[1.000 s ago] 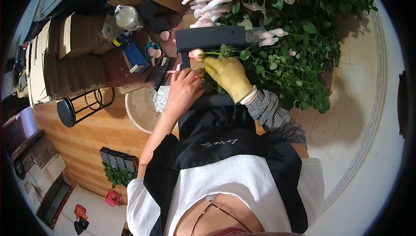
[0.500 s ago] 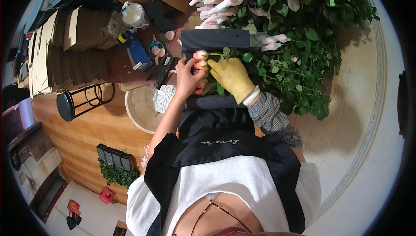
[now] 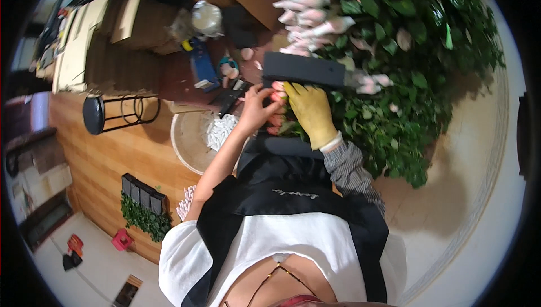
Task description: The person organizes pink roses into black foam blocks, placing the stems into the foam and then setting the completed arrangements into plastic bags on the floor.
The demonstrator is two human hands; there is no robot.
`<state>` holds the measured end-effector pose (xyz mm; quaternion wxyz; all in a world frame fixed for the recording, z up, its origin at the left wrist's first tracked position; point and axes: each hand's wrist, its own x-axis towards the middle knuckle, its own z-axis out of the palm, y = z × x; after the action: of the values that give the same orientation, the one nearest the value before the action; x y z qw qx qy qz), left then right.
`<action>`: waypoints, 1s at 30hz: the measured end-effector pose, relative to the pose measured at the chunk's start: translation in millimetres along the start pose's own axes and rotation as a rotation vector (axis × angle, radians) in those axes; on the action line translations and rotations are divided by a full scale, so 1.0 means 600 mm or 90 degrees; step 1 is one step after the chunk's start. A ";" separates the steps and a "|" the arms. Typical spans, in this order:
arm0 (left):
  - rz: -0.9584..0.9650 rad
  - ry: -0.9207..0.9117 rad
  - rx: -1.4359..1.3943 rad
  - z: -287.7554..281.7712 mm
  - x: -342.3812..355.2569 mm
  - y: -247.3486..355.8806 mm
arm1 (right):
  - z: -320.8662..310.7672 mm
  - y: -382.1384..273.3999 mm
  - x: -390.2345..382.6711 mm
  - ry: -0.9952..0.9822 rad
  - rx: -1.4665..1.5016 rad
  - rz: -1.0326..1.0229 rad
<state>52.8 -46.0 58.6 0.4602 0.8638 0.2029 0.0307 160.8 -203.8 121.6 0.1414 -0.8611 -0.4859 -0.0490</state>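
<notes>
Pink roses point(image 3: 276, 121) lie in a row in a black corrugated holder, between its far wall point(image 3: 304, 69) and its near edge, close to my body. My bare left hand point(image 3: 257, 107) is closed at the left side of the upper blooms, its fingertips pinching one rose. Opposite it, my right hand point(image 3: 311, 114), in a yellow glove, has its fingers curled against the same rose from the stem side. The fingers partly hide the bloom. Leafy rose stems point(image 3: 389, 132) spread to the right of the glove.
Beyond the holder are several rose heads in white net sleeves point(image 3: 310, 8). Left on the table are a black stapler-like tool point(image 3: 230, 101), scissors point(image 3: 227, 65) and a blue box point(image 3: 202, 65). A tub of white pieces point(image 3: 189, 143), a black stool point(image 3: 94, 114) and stacked cardboard point(image 3: 84, 42) stand further left.
The whole view has shifted, so the table things appear further right and lower. My left fingers have drawn closer together on the rose; the gloved hand stays beside it.
</notes>
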 end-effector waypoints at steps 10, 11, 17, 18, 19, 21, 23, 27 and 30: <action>0.198 0.605 0.721 -0.454 0.154 0.047 | -0.110 -0.019 -0.010 0.024 0.279 0.081; 0.189 0.600 0.737 -0.500 0.191 0.014 | -0.113 -0.019 -0.015 0.023 0.273 0.089; -0.018 0.352 0.858 -0.570 0.260 -0.101 | -0.126 -0.007 -0.032 0.044 0.304 0.112; -0.039 0.391 0.924 -0.567 0.254 -0.083 | -0.132 -0.008 -0.035 0.051 0.318 0.119; -0.031 0.438 0.956 -0.572 0.250 -0.078 | -0.132 -0.008 -0.039 0.052 0.318 0.128; 0.010 0.466 0.947 -0.580 0.251 -0.071 | -0.133 -0.006 -0.044 0.061 0.322 0.133; -0.013 0.458 0.945 -0.590 0.222 -0.047 | -0.139 -0.009 -0.047 0.070 0.320 0.130; 0.197 0.580 0.374 -0.481 0.110 0.069 | -0.153 -0.021 -0.061 0.117 0.305 0.187; 0.028 0.095 -0.071 -0.282 0.000 0.170 | -0.137 -0.042 -0.072 0.069 0.949 0.342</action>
<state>44.8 36.2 238.1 0.4901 0.8367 0.2152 0.1161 121.4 -251.1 195.4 0.7112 -0.6236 -0.1588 0.2830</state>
